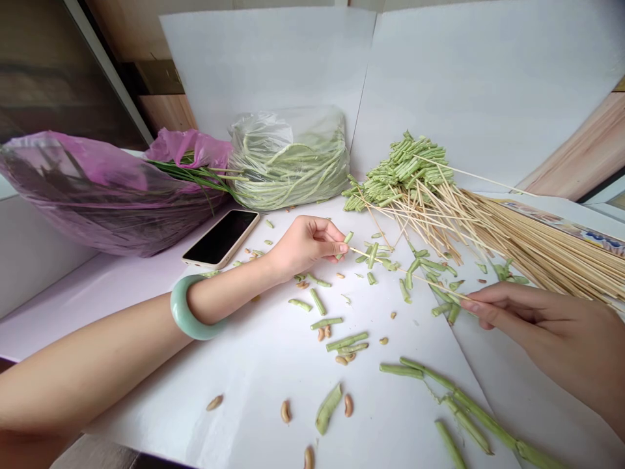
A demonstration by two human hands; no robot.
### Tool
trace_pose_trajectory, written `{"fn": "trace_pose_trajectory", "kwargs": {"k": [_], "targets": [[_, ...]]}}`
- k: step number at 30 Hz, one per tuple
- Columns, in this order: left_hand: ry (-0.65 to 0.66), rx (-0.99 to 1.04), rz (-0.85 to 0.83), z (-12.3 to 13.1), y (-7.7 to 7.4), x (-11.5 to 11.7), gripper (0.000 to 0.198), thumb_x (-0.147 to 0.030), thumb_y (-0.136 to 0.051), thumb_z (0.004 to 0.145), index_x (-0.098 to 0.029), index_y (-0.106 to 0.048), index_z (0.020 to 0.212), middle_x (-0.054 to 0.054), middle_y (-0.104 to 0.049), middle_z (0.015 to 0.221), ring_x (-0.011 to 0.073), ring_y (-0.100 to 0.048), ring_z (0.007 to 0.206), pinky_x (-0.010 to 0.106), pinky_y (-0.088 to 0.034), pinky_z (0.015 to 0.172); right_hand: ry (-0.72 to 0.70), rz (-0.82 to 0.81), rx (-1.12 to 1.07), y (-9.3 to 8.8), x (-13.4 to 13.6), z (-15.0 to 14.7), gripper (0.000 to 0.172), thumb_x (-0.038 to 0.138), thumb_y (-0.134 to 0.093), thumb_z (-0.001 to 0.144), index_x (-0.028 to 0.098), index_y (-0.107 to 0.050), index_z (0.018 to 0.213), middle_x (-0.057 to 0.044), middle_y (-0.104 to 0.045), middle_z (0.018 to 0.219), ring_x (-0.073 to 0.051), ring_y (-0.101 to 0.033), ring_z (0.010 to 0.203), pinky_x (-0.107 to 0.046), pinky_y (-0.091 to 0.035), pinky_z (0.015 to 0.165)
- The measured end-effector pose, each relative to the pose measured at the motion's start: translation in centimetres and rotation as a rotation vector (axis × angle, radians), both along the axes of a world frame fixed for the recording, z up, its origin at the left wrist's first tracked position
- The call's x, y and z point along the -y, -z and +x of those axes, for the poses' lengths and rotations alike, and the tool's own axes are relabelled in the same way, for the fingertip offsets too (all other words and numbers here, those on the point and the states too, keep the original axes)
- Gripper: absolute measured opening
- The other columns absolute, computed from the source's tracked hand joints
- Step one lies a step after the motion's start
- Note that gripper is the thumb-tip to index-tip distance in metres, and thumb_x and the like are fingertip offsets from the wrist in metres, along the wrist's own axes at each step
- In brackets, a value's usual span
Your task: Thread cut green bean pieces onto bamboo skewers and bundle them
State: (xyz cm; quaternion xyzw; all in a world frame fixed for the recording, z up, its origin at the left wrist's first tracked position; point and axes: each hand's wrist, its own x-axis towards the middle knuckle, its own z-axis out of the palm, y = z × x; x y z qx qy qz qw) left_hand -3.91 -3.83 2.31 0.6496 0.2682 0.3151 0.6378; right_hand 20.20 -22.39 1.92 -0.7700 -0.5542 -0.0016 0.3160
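Note:
My left hand (305, 244), a jade bangle (188, 309) on its wrist, pinches a short green bean piece (347, 238) at the tip of a thin bamboo skewer (405, 272). My right hand (541, 326) grips the other end of that skewer, fingers closed. Cut bean pieces (342, 342) and loose bean seeds (286, 410) lie scattered on the white sheet (254, 384) between my arms. Longer bean pods (459, 407) lie at the lower right.
A pile of bare skewers (537, 241) and skewers loaded with bean pieces (410, 169) lies at the back right. A clear bag of long beans (288, 159), a pink bag of greens (97, 189) and a phone (222, 238) sit at the back left.

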Motion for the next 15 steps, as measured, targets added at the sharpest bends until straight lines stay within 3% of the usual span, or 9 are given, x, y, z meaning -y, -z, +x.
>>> {"fn": "trace_pose_trajectory", "kwargs": {"k": [8,15], "targets": [[0.004,0.009,-0.026,0.10,0.04,0.12,0.014,-0.009,-0.076,0.061,-0.009,-0.062,0.063,0.000,-0.064,0.056,0.0088,-0.059,0.050,0.022,-0.051,0.053,-0.063,0.003,0.055,-0.54,-0.41,-0.43,0.031,0.054,-0.052,0.065,0.032,-0.071,0.054,0.003,-0.072,0.069,-0.024,-0.069,0.063,-0.031,-0.053,0.049],[0.033,0.008,-0.020,0.13,0.17,0.16,0.014,-0.007,-0.076,0.062,-0.008,-0.062,0.064,0.001,-0.065,0.055,0.0082,-0.059,0.048,0.020,-0.050,0.051,0.048,0.023,0.097,0.31,0.43,-0.21,0.019,0.049,-0.058,0.067,0.036,-0.070,0.062,0.009,-0.070,0.064,-0.021,-0.067,0.059,-0.031,-0.047,0.049]]}}
